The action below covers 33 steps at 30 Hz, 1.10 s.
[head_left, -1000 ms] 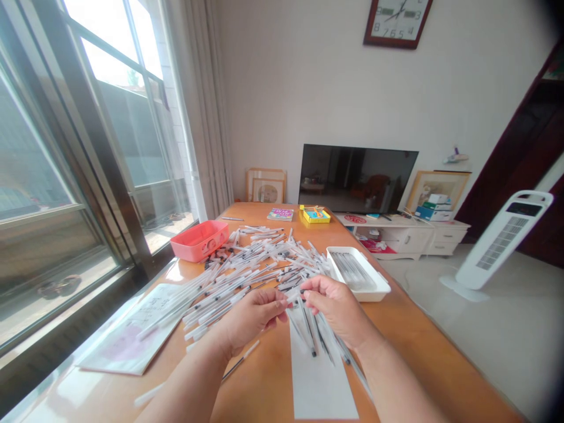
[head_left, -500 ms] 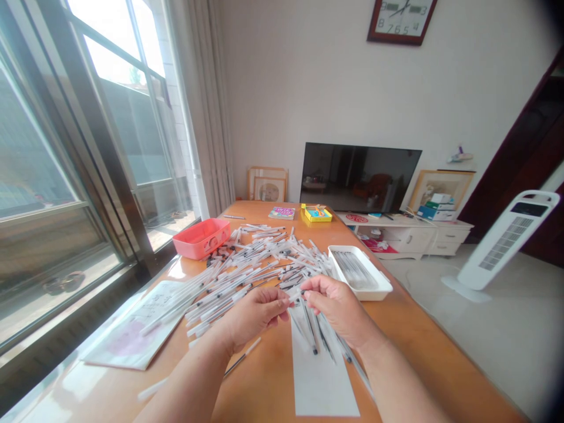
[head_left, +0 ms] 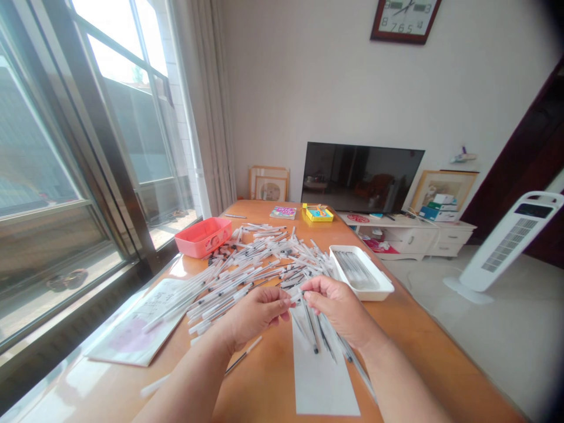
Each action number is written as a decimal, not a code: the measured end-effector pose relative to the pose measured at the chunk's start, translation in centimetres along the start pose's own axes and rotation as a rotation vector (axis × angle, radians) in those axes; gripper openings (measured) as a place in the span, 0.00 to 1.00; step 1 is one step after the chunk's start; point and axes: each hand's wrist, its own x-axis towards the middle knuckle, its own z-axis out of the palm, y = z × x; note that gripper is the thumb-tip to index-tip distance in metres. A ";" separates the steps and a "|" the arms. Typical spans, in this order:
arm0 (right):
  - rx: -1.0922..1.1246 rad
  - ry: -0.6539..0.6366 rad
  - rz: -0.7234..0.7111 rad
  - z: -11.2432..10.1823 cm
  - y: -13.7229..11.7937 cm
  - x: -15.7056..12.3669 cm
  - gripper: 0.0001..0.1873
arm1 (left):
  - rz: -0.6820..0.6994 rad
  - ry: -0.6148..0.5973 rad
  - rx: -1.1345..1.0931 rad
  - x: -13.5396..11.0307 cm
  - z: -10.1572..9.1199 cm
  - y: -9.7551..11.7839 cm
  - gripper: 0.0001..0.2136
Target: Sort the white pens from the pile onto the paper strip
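Pinched in the fingertips of my left hand (head_left: pixel 261 312) is one end of a short, translucent white pen part (head_left: pixel 296 296). My right hand (head_left: pixel 337 308) is closed on its other end, where something small and dark shows at the fingertips. The exact kind of part is hard to make out. Beneath both hands lie loose pens (head_left: pixel 314 335) with clear barrels and dark ends, partly on a white sheet of paper (head_left: pixel 326 388). A large pile of pens and pen parts (head_left: pixel 247 258) spreads out beyond my hands.
A red plastic basket (head_left: pixel 202 238) stands left of the pile. At the right, a white tray (head_left: pixel 379 288) holds refill-like thin sticks. A paper booklet (head_left: pixel 127 343) lies at left, with a yellow box (head_left: pixel 319 216) and colourful booklet (head_left: pixel 282 212) at the far end.
Both hands keep the same pinch on the pen part, almost still. The view has shifted very slightly.
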 end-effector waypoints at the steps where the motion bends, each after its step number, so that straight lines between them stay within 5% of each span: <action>1: 0.010 -0.008 0.004 0.0 -0.1 0.0 0.10 | 0.000 -0.002 0.005 0.0 0.0 0.0 0.17; 25: -0.095 -0.073 0.065 -0.3 0.3 -0.2 0.14 | 0.036 -0.054 0.088 0.2 -0.5 -1.1 0.18; 33: 0.037 -0.131 0.034 -0.5 -0.3 -0.4 0.13 | 0.064 -0.095 0.030 0.2 -0.9 -1.1 0.19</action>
